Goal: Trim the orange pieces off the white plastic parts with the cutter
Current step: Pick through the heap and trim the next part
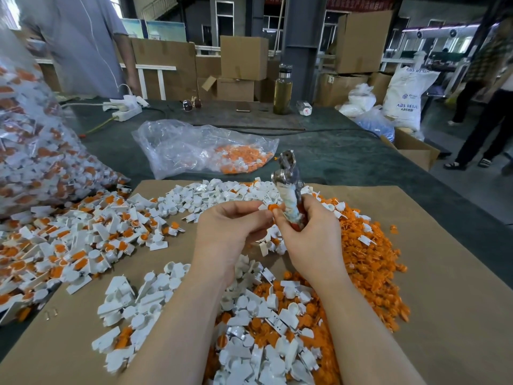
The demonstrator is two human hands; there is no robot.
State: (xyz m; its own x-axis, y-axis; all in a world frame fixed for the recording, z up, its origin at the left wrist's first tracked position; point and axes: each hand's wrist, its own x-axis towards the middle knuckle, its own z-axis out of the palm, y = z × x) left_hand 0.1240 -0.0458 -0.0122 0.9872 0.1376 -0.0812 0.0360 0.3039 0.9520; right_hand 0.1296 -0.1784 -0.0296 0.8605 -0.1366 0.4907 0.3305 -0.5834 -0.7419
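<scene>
My left hand point(230, 232) pinches a small white plastic part with an orange piece point(271, 207) at its fingertips, above the cardboard sheet. My right hand point(311, 234) grips the cutter point(288, 179) by its taped handles, metal jaws pointing up and away. The right thumb and forefinger also touch the orange piece. Untrimmed white-and-orange parts point(77, 240) lie heaped at the left. Trimmed white parts point(211, 198) lie beyond my hands, and a pile of orange pieces point(369, 245) is at the right.
A brown cardboard sheet point(449, 315) covers the near table. A full clear bag of parts point(36, 151) stands at the left, and a slack bag point(200, 148) lies behind. A bottle point(282, 90), sunglasses, phone and power strip sit at the far edge. People stand at far left and right.
</scene>
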